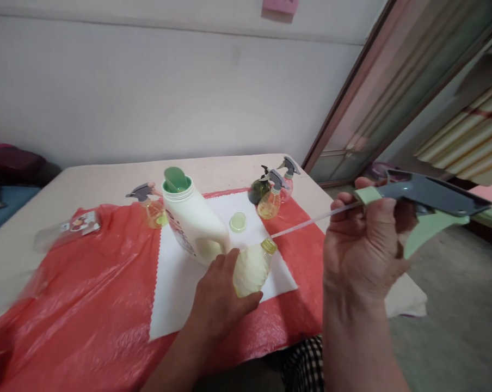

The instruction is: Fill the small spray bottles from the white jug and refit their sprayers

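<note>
My left hand (219, 296) grips a small yellow ribbed bottle (252, 267), tilted with its open neck pointing up and right over the white cloth (180, 283). My right hand (366, 247) holds up a grey and green trigger spray head (428, 204). Its thin clear dip tube (307, 221) slants down toward the bottle's neck, and its tip is at the mouth. Just behind my left hand stands a big white jug (192, 220) with a green scoop-like insert in its open top.
A red plastic sheet (78, 310) covers the table (107, 177). A small green cap (238, 221) lies on the cloth. One spray bottle (150, 207) stands left of the jug, three more (272, 190) at the back right. A small packet (80, 223) lies at left. The floor is on the right.
</note>
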Demonstrator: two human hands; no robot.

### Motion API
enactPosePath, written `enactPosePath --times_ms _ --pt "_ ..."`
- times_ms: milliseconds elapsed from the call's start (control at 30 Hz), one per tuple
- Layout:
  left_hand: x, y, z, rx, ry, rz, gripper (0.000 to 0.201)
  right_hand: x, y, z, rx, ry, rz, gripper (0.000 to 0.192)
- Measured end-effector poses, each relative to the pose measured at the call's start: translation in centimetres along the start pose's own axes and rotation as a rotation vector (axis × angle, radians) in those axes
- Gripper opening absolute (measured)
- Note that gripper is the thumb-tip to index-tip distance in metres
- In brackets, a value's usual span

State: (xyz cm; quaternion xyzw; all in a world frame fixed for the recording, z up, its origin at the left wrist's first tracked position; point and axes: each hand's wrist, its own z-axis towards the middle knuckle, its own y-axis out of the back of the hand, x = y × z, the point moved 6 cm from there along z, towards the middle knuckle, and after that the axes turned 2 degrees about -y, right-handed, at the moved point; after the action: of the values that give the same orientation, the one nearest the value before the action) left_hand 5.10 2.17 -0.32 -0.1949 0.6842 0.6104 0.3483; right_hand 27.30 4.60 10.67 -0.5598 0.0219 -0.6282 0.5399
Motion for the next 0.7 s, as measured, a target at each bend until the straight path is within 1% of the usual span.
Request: enactPosePath --times_ms 100,167,267,333,400,433,500,567,600,633,700 --pt "0.2 0.0 0.1 -0.04 0.015 -0.019 0.077 -0.5 -0.6 -0.4 0.071 -0.058 -0.054 0.016" --pt "0.4 0.2 0.2 -0.077 0.027 -0.041 0.075 -0.7 -0.9 -0.8 0.097 -0.067 -0.091 0.016" --pt "0.5 0.4 0.3 -0.116 -0.006 -0.07 0.073 -0.8 -1.2 -1.0 0.123 -0.054 -0.109 0.015" --pt "0.3 0.5 0.2 -0.144 -0.04 -0.095 0.074 -1.1 -1.3 -1.0 0.182 -0.087 -0.112 0.015" --pt "0.0 0.7 0.0 -0.181 -0.069 -0.118 0.075 -1.7 -1.5 -1.3 0.296 -0.15 -0.144 0.016" --pt "-0.2 0.8 -0.2 -0.2 -0.081 -0.126 0.076 -2.1 -1.6 -1.5 0.383 -0.193 -0.176 0.017" --pt "-0.5 1.2 -0.5 -0.241 -0.097 -0.139 0.077 -3.1 -2.2 -2.7 0.613 -0.314 -0.239 0.02" --pt "-0.7 1.6 -0.8 -0.279 -0.1 -0.166 0.076 -4.2 -2.7 -4.2 0.828 -0.464 -0.239 0.029" --pt "-0.7 1.9 -0.9 -0.292 -0.101 -0.184 0.075 -4.7 -2.9 -5.0 0.896 -0.537 -0.212 0.034" --pt "-0.7 2.1 -1.0 -0.302 -0.101 -0.201 0.075 -5.1 -2.9 -5.5 0.928 -0.593 -0.18 0.038" --pt "-0.7 2.3 -1.0 -0.306 -0.105 -0.234 0.074 -5.6 -3.0 -6.1 0.923 -0.636 -0.138 0.043"
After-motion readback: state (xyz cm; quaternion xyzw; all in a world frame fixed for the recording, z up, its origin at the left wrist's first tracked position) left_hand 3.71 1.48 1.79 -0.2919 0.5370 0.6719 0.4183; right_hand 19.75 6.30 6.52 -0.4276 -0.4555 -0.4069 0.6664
